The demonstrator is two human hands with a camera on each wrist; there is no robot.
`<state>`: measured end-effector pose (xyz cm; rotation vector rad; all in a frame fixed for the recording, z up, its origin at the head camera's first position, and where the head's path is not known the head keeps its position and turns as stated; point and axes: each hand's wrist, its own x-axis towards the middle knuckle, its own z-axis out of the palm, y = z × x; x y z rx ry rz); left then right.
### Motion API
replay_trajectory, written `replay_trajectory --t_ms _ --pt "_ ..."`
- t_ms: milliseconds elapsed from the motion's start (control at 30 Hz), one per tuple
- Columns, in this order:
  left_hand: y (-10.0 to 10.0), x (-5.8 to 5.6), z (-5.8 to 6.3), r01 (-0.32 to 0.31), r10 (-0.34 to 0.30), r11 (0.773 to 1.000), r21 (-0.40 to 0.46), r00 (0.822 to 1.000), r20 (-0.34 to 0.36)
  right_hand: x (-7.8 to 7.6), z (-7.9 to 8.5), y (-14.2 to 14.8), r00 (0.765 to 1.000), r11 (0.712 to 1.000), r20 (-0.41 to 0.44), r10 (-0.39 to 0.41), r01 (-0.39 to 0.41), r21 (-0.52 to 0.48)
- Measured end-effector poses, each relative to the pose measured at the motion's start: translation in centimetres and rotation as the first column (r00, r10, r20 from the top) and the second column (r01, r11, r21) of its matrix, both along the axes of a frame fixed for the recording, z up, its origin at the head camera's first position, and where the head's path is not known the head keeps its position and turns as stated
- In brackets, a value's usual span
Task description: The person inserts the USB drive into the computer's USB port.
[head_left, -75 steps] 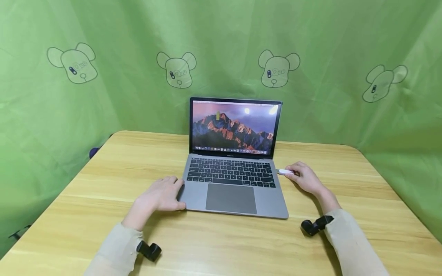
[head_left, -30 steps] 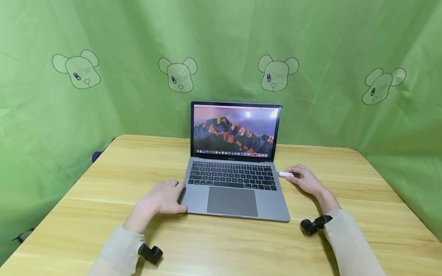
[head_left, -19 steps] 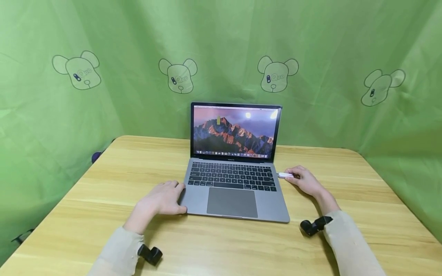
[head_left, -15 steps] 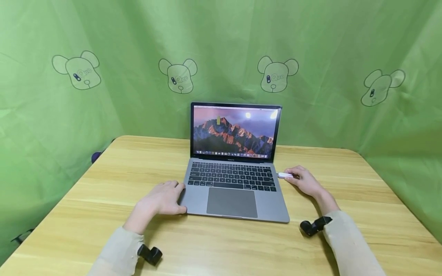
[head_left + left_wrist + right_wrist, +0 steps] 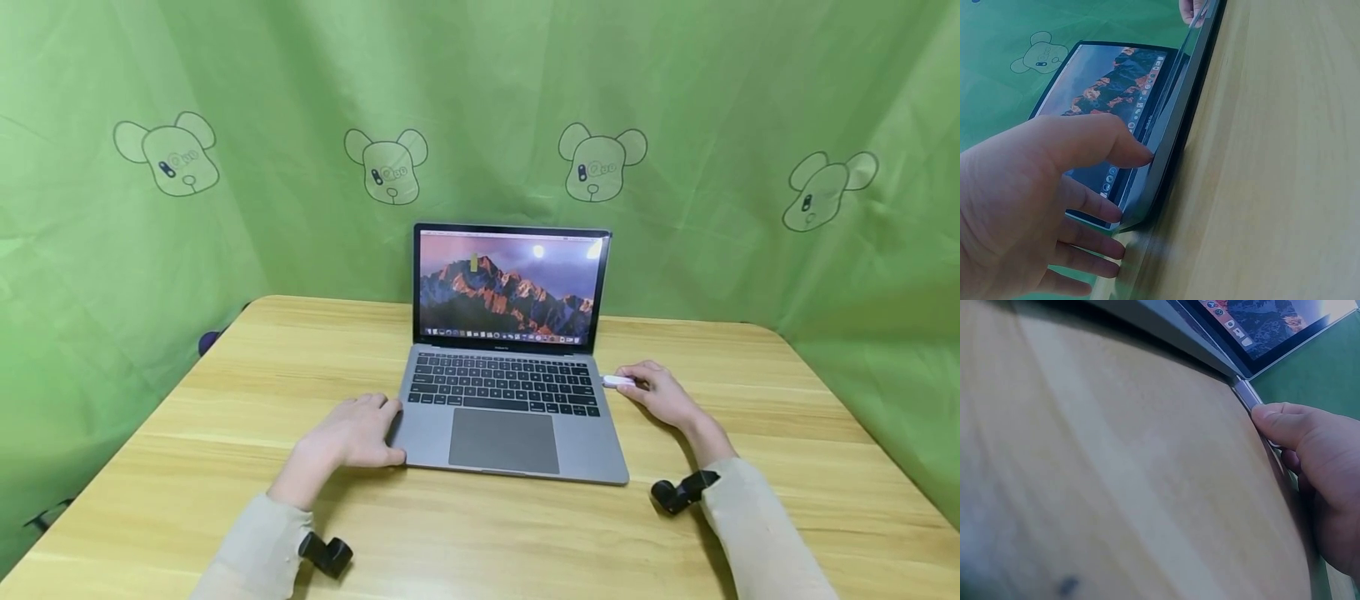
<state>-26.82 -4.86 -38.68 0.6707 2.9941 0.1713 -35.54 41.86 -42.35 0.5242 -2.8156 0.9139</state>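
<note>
A grey laptop stands unfolded on the wooden table, its screen lit with a mountain picture. At the laptop's front left corner, my left hand rests its thumb on the front edge and its index finger against the left side; the other fingers are spread and fairly straight in the left wrist view. My right hand pinches a white USB stick between thumb and fingers at the laptop's right side. In the right wrist view, the stick meets the laptop's edge; my thumb hides its rear part.
A green cloth with printed bear heads hangs behind the table and along both sides. Each wrist carries a black camera; the one on the left wrist hangs over the tabletop. A dark purple object shows past the table's left edge.
Less metal shows between the USB stick and the laptop than earlier; the stick and right hand have shifted slightly left. My left hand stays at the corner. The head view has tilted slightly.
</note>
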Motion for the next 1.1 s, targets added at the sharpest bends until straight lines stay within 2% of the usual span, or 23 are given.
replay_trajectory --t_ms 233,867,1100 --pt "0.03 -0.07 -0.04 0.003 -0.003 1.000 -0.003 1.000 0.002 0.07 -0.03 -0.13 1.000 1.000 0.007 -0.013 0.013 -0.001" --pt "0.15 -0.06 0.04 0.004 -0.004 1.000 0.005 1.000 0.002 0.36 0.37 -0.55 1.000 0.997 0.004 -0.025 0.025 0.078" --pt "0.02 -0.06 -0.03 0.000 0.000 1.000 0.003 1.000 0.002 0.21 0.25 -0.60 0.999 0.998 0.009 -0.036 0.036 0.061"
